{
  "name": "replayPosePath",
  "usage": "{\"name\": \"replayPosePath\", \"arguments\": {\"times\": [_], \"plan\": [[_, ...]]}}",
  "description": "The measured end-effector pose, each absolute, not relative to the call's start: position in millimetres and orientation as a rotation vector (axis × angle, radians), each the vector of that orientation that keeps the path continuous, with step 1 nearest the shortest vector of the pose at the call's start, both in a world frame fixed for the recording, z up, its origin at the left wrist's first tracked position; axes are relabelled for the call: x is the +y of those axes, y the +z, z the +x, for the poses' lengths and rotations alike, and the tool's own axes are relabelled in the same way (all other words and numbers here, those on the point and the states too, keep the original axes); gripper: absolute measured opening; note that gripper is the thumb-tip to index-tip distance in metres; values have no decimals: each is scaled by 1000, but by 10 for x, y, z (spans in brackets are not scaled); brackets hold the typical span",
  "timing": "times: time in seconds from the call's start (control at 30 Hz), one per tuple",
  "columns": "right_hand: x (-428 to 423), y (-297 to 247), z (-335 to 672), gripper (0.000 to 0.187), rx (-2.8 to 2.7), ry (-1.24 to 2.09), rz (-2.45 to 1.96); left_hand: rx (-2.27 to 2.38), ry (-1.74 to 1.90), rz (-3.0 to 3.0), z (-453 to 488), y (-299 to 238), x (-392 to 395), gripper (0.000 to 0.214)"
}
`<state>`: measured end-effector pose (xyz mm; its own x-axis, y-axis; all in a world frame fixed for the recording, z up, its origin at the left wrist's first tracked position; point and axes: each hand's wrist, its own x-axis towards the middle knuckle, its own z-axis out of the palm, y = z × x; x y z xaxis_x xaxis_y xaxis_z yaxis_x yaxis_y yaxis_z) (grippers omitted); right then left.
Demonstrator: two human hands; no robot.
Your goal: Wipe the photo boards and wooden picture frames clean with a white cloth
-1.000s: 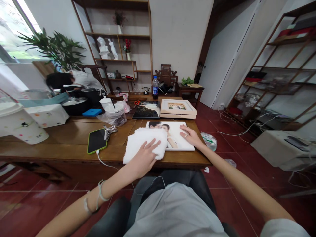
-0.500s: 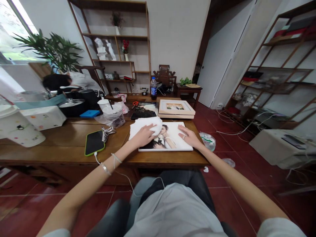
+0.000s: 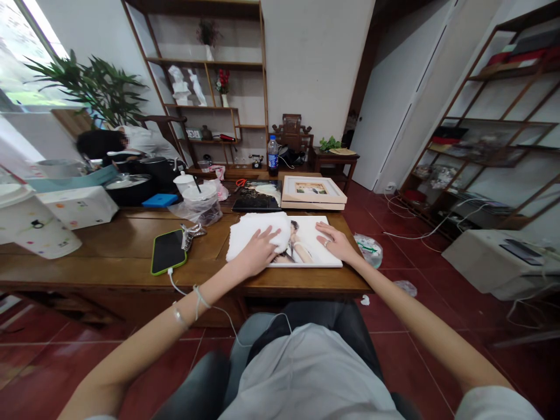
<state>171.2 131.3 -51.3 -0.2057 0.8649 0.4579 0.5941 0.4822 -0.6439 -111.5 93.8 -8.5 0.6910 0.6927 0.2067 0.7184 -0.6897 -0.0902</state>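
My left hand (image 3: 258, 254) lies flat on a white cloth (image 3: 247, 230), its fingers spread and pressing it down. The cloth covers the left part of a flat white photo panel (image 3: 312, 242) printed with a picture of a person, and hangs past the panel's left edge. At the panel's right side my right hand (image 3: 338, 242) rests flat, fingers stretched out along the border and holding nothing. The panel lies on the wooden table (image 3: 301, 283) close to its front edge.
Behind the panel lie a cream picture frame (image 3: 332, 201) and a dark glossy panel (image 3: 251, 201). A bottle (image 3: 273, 157) stands farther back. To the left are a charging phone (image 3: 168, 252), a bagged cup (image 3: 203, 201) and a large paper cup (image 3: 39, 224).
My left hand and the cloth have slid slightly toward me, covering the panel's lower left more. My right hand has stayed in place.
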Motion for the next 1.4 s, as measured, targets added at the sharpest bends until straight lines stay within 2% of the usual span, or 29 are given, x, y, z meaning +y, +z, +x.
{"name": "replayPosePath", "arguments": {"times": [0.2,0.37,0.8,0.97,1.13,1.4], "plan": [[1298,-507,1701,34,-1908,406,-1201,-1082,-139,-2810,-1190,-14,202,27],[1289,-497,1699,34,-1900,426,-1211,-1035,-141,-2860,-1248,25,83,24],[1306,-507,1716,36,-1904,443,-1202,-1065,-303,-2766,-1088,-48,1463,37],[1284,-480,1709,36,-1898,457,-1205,-1063,-365,-2743,-1024,-26,1648,35],[1275,-471,1703,35,-1908,444,-1211,-1050,-300,-2745,-985,-55,1373,36],[1272,-479,1697,34,-1908,424,-1205,-923,-180,-2800,-966,-13,442,25]]}}
